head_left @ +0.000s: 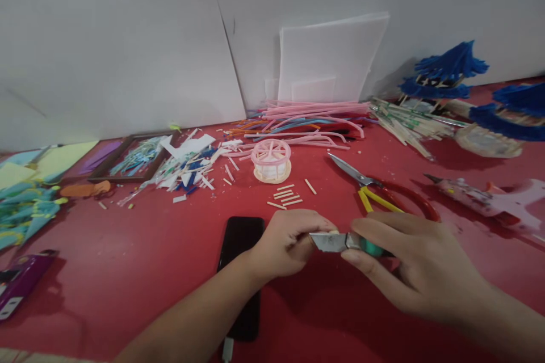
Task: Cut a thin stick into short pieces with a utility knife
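My right hand is closed around a utility knife with a green grip, its blade pointing left. My left hand is closed with fingertips pinched together at the blade; a small pale tip shows there, but what the fingers hold is mostly hidden. Just beyond my left hand lie several short cut wooden sticks. Behind them stands a small round model with a pink spoked top and a pale base. A black phone lies partly under my left forearm.
Scissors with red and yellow handles and a pink glue gun lie at right. Pink pipe cleaners and sticks are piled behind. Paper scraps lie left. Blue-roofed models stand at the back right.
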### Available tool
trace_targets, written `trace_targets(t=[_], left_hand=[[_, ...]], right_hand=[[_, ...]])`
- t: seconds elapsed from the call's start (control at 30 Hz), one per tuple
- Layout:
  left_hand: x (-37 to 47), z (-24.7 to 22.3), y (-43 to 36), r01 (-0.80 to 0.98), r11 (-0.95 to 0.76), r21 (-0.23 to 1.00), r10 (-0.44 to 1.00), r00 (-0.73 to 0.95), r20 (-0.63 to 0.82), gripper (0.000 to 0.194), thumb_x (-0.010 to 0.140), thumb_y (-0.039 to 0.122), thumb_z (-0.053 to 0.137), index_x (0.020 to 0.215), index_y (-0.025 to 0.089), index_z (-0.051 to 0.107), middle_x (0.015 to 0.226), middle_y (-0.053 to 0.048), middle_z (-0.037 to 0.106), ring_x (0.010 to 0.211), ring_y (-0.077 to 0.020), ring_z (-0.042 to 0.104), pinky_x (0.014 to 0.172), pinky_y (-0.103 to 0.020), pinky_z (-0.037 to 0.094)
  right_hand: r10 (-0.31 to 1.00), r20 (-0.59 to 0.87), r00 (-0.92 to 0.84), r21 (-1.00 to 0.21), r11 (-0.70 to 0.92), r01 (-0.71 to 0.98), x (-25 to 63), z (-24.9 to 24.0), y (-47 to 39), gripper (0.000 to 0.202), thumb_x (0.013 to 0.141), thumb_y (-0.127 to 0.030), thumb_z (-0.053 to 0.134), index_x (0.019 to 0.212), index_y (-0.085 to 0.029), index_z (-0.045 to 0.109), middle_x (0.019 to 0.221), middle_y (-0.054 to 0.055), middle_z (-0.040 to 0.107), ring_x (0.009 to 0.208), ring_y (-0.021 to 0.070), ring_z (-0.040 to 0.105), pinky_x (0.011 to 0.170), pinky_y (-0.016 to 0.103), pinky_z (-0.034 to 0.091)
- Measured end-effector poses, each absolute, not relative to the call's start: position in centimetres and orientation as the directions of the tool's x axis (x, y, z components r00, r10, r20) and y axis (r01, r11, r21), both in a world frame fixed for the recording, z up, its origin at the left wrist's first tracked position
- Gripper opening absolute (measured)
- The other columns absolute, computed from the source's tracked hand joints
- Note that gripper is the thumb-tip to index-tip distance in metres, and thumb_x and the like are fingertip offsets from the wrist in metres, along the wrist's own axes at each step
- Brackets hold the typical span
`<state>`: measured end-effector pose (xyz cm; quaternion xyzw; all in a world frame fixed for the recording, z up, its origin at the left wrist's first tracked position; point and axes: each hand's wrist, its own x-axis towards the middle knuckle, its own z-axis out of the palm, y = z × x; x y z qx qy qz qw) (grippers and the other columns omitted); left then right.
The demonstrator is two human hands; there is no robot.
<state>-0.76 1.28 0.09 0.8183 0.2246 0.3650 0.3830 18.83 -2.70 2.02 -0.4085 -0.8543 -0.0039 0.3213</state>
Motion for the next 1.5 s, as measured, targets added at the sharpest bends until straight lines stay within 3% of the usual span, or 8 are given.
trace_targets(t=[0.07, 0.13, 0.2, 0.4, 0.57, 0.8, 1.17, 1.5], left_hand=[[-0.8, 0.1, 0.9, 0.016, -0.634, 0.773, 0.615, 0.617, 0.491, 0.035, 0.097, 0.03, 0.04, 0.075, 0.015, 0.062, 0.07, -0.007, 0.071, 0.064, -0.0127, 0.064, 0.064, -0.022, 0.051], [-0.9, 0.1, 0.5, -0.078, -0.648, 0.758, 0.562, 0.623, 0.544, 0.034, 0.097, 0.024, 0.041, 0.072, 0.015, 0.061, 0.067, -0.006, 0.071, 0.062, -0.0111, 0.063, 0.064, -0.019, 0.051], [-1.0, 0.1, 0.3, -0.082, -0.631, 0.771, 0.556, 0.646, 0.523, 0.034, 0.098, 0.02, 0.04, 0.072, 0.014, 0.062, 0.068, -0.008, 0.071, 0.063, -0.0108, 0.063, 0.063, -0.019, 0.051], [-0.9, 0.3, 0.9, 0.142, -0.565, 0.813, 0.703, 0.598, 0.384, 0.032, 0.097, 0.024, 0.042, 0.081, 0.013, 0.067, 0.068, -0.005, 0.068, 0.061, -0.0106, 0.062, 0.065, -0.02, 0.05], [-1.0, 0.1, 0.8, 0.148, -0.59, 0.794, 0.682, 0.618, 0.391, 0.021, 0.092, 0.015, 0.045, 0.08, 0.013, 0.063, 0.073, -0.006, 0.067, 0.067, -0.0125, 0.062, 0.066, -0.02, 0.049], [-1.1, -0.4, 0.7, 0.116, -0.598, 0.793, 0.627, 0.684, 0.373, 0.025, 0.074, -0.001, 0.042, 0.085, 0.015, 0.058, 0.084, -0.008, 0.069, 0.078, -0.0151, 0.064, 0.072, -0.024, 0.05], [-1.0, 0.1, 0.7, 0.116, -0.512, 0.851, 0.653, 0.696, 0.298, 0.02, 0.074, 0.001, 0.045, 0.081, 0.015, 0.057, 0.08, -0.006, 0.066, 0.076, -0.0148, 0.061, 0.073, -0.024, 0.048], [-1.0, 0.1, 0.6, 0.082, -0.536, 0.84, 0.638, 0.692, 0.339, 0.02, 0.076, 0.002, 0.044, 0.082, 0.014, 0.058, 0.083, -0.008, 0.069, 0.079, -0.016, 0.063, 0.074, -0.025, 0.049]], right_hand=[[0.758, 0.521, -0.393, -0.307, 0.596, 0.743, 20.0, 2.0, -2.2, 0.041, 0.098, -0.044, 0.038, 0.067, -0.021, 0.05, 0.051, -0.002, 0.05, 0.043, 0.0115, 0.045, 0.044, 0.024, 0.028], [0.851, 0.478, -0.219, -0.368, 0.42, 0.829, 21.7, 1.9, -1.5, 0.038, 0.099, -0.043, 0.038, 0.069, -0.022, 0.048, 0.046, -0.005, 0.044, 0.037, 0.0098, 0.041, 0.042, 0.023, 0.026], [0.863, 0.494, -0.111, -0.364, 0.321, 0.874, 23.1, 1.7, -0.8, 0.035, 0.098, -0.045, 0.041, 0.071, -0.023, 0.046, 0.044, -0.007, 0.04, 0.036, 0.0104, 0.041, 0.042, 0.023, 0.028], [0.811, 0.5, -0.304, -0.399, 0.527, 0.75, 21.3, 1.5, -1.0, 0.026, 0.099, -0.038, 0.036, 0.088, -0.021, 0.053, 0.068, 0.003, 0.062, 0.057, 0.0161, 0.059, 0.052, 0.026, 0.04], [0.744, 0.491, -0.454, -0.4, 0.655, 0.641, 18.8, 1.3, -2.1, 0.027, 0.098, -0.034, 0.039, 0.079, -0.021, 0.052, 0.067, 0.002, 0.06, 0.058, 0.0146, 0.057, 0.052, 0.024, 0.041], [0.728, 0.473, -0.497, -0.34, 0.671, 0.659, 18.1, 1.0, -2.6, 0.036, 0.099, -0.038, 0.034, 0.07, -0.021, 0.046, 0.06, 0.0, 0.055, 0.05, 0.0129, 0.05, 0.048, 0.024, 0.035], [0.729, 0.45, -0.515, -0.335, 0.673, 0.66, 18.2, 1.1, -2.9, 0.035, 0.099, -0.037, 0.034, 0.069, -0.021, 0.044, 0.059, 0.0, 0.053, 0.047, 0.0119, 0.047, 0.047, 0.024, 0.031], [0.752, 0.42, -0.508, -0.364, 0.652, 0.665, 18.1, 1.2, -2.9, 0.035, 0.098, -0.036, 0.034, 0.069, -0.02, 0.047, 0.058, -0.001, 0.053, 0.047, 0.0118, 0.046, 0.047, 0.023, 0.031]])
